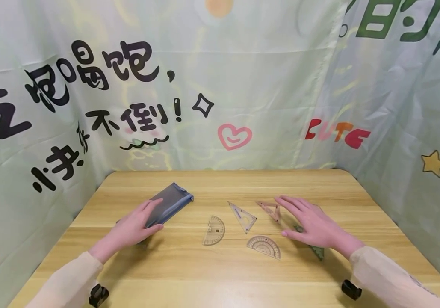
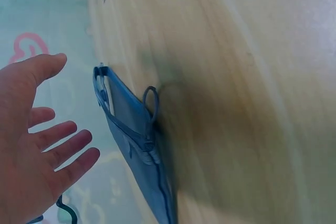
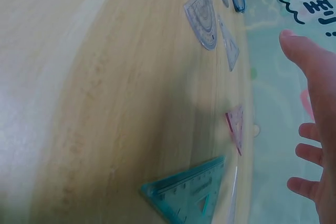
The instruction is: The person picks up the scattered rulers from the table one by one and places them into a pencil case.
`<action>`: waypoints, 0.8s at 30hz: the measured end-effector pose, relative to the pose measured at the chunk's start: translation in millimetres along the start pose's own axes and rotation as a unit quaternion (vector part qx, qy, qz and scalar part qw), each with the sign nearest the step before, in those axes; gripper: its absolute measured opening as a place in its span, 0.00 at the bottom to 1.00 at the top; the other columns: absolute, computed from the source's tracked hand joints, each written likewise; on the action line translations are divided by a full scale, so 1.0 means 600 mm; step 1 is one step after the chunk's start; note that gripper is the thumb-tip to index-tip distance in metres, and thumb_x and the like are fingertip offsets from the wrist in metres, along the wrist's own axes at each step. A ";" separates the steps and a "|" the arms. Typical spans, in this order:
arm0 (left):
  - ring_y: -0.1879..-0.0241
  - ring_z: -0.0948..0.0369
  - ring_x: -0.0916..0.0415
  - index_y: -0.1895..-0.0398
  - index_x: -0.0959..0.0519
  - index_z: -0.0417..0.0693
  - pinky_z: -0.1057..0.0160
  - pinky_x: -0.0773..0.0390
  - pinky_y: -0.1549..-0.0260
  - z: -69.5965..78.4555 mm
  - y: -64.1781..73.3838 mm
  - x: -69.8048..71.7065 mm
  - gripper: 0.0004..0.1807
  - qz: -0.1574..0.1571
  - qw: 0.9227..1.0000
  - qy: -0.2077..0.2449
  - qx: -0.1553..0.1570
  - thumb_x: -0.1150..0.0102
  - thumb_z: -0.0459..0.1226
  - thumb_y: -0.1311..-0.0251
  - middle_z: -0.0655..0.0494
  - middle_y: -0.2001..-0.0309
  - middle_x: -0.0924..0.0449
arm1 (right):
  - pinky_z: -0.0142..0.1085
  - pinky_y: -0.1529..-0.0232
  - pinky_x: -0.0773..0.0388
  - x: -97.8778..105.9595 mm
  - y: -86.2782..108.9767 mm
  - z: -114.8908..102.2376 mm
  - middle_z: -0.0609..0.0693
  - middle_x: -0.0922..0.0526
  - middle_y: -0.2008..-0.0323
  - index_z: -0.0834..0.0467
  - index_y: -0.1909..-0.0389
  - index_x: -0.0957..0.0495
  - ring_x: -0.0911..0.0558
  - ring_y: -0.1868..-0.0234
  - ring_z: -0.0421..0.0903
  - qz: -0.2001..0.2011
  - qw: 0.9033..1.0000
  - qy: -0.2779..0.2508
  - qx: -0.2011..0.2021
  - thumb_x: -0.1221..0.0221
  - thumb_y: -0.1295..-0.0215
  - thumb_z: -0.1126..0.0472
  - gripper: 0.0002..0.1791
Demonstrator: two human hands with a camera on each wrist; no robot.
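My left hand point(image 1: 135, 229) hovers with spread fingers over the near end of a blue zippered mesh pouch point(image 1: 170, 206); the left wrist view shows the hand apart from the pouch point(image 2: 126, 111), which has a small loop. Over on the right, my right hand point(image 1: 312, 224) hangs above a green set square point(image 1: 317, 252), partly covering it. A pink set square point(image 1: 267, 208) lies just beyond its fingertips. Nothing is held in either hand. Between the hands lie a clear set square point(image 1: 238, 214) and two clear protractors, one upright-turned point(image 1: 216, 231) and one nearer point(image 1: 264, 246).
Another clear, thin-edged piece point(image 3: 233, 195) lies beyond the green set square, mostly hidden by the right hand in the head view. The wooden table point(image 1: 212, 273) is bordered by printed fabric point(image 1: 266, 94) at the back and sides.
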State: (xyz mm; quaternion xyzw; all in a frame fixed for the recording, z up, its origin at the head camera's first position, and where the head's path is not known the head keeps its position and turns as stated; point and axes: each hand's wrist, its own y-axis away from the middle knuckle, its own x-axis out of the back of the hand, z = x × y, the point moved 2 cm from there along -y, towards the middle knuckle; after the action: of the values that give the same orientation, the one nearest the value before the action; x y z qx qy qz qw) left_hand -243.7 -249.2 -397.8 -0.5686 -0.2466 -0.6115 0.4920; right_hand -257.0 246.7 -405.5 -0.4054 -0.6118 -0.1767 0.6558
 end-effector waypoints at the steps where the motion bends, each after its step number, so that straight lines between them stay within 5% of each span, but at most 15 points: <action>1: 0.40 0.43 0.24 0.28 0.38 0.43 0.42 0.19 0.45 -0.001 0.001 -0.001 0.40 0.002 1.000 0.001 0.003 0.33 0.46 0.40 0.39 0.37 0.28 | 0.63 0.38 0.27 0.000 0.002 0.001 0.55 0.36 0.27 0.47 0.22 0.47 0.32 0.30 0.58 0.001 1.000 0.000 -0.001 0.35 0.40 0.39 0.49; 9: 0.47 0.46 0.22 0.32 0.34 0.38 0.45 0.18 0.48 -0.014 0.014 -0.010 0.37 0.012 1.000 0.009 0.014 0.31 0.42 0.42 0.40 0.43 0.26 | 0.64 0.37 0.30 -0.004 0.014 0.007 0.55 0.37 0.27 0.48 0.22 0.48 0.33 0.30 0.58 -0.001 1.000 -0.011 -0.013 0.36 0.40 0.39 0.49; 18: 0.56 0.49 0.22 0.44 0.24 0.34 0.46 0.17 0.55 -0.016 0.024 -0.018 0.29 0.057 0.997 0.020 0.042 0.27 0.38 0.49 0.40 0.53 0.21 | 0.64 0.34 0.33 -0.005 0.024 0.014 0.54 0.37 0.26 0.48 0.22 0.49 0.33 0.30 0.58 -0.002 0.999 -0.018 -0.028 0.35 0.40 0.41 0.50; 24: 0.58 0.50 0.22 0.49 0.22 0.34 0.48 0.17 0.56 -0.025 0.039 -0.027 0.27 0.063 0.995 0.012 0.074 0.25 0.36 0.52 0.41 0.55 0.21 | 0.65 0.35 0.35 -0.010 0.030 0.017 0.55 0.33 0.29 0.51 0.24 0.42 0.32 0.31 0.59 -0.007 0.998 -0.051 -0.048 0.36 0.38 0.43 0.45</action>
State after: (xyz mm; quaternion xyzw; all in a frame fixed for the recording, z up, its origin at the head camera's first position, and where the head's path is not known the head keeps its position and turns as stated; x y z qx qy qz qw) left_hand -232.2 -266.0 -422.7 -0.5376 -0.2486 -0.5663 0.5731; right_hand -252.1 263.8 -417.6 -0.4402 -0.6383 -0.1896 0.6023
